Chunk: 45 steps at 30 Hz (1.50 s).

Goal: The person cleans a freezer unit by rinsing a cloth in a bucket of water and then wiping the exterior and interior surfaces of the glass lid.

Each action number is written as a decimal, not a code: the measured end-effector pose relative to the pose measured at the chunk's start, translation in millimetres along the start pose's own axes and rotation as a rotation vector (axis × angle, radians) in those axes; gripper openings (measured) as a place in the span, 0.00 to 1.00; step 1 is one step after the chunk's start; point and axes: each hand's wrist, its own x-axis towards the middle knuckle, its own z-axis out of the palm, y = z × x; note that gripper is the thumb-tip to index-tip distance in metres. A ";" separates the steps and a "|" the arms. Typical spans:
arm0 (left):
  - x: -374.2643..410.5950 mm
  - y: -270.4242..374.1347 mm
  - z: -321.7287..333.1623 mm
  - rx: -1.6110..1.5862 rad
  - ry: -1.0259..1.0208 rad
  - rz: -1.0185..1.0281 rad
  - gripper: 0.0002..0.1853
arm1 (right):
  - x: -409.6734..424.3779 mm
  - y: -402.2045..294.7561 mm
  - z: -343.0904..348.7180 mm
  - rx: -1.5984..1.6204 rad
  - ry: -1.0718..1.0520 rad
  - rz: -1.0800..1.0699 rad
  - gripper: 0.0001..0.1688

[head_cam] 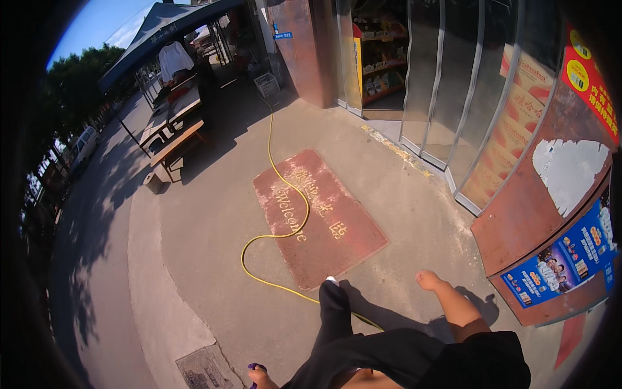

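My left hand (pixel 260 377) is at the bottom edge, closed around a dark purple item (pixel 254 366) that looks like cloth; most of that item is hidden. My right hand (pixel 427 280) hangs over the pavement at the lower right with its fingers curled in, and nothing shows in it. Ahead of my feet lies a worn red welcome mat (pixel 340 204). A yellow hose (pixel 270 237) winds across the mat and passes by my leg.
Glass doors (pixel 427 112) and a shop wall stand on the right. Ahead left are a wooden bench (pixel 177 142), a table under a canopy (pixel 160 29), a short round block (pixel 153 183) and a white crate (pixel 267 84). A metal cover (pixel 204 367) lies at lower left.
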 end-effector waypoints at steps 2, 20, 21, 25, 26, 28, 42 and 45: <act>11.7 50.2 21.4 0.075 0.001 -0.081 0.13 | 72.6 -12.0 -21.6 0.082 0.042 0.015 0.13; -201.4 1057.9 318.4 -0.998 -1.622 -0.047 0.13 | 379.2 170.4 -137.4 -0.583 -0.325 -0.254 0.16; -226.1 1084.6 319.9 -1.108 -1.782 -0.152 0.12 | 402.1 163.1 -149.1 -0.550 -0.440 -0.217 0.17; -302.5 1178.5 326.6 -0.878 -2.076 -0.264 0.12 | 564.5 100.6 -257.0 0.225 -0.079 0.560 0.20; -328.3 1201.4 329.2 -0.786 -2.101 -0.201 0.10 | 609.9 94.9 -297.4 0.290 -0.137 0.435 0.21; -346.3 1245.5 331.2 -0.655 -2.039 -0.037 0.09 | 687.5 6.2 -399.6 0.510 0.175 0.184 0.26; -467.6 1623.3 488.1 -0.554 -1.813 0.370 0.10 | 1104.5 -48.2 -702.6 0.437 0.166 -0.304 0.14; -510.6 1729.3 511.3 -0.415 -1.740 0.666 0.09 | 1170.6 -18.7 -768.0 0.480 0.304 -0.261 0.12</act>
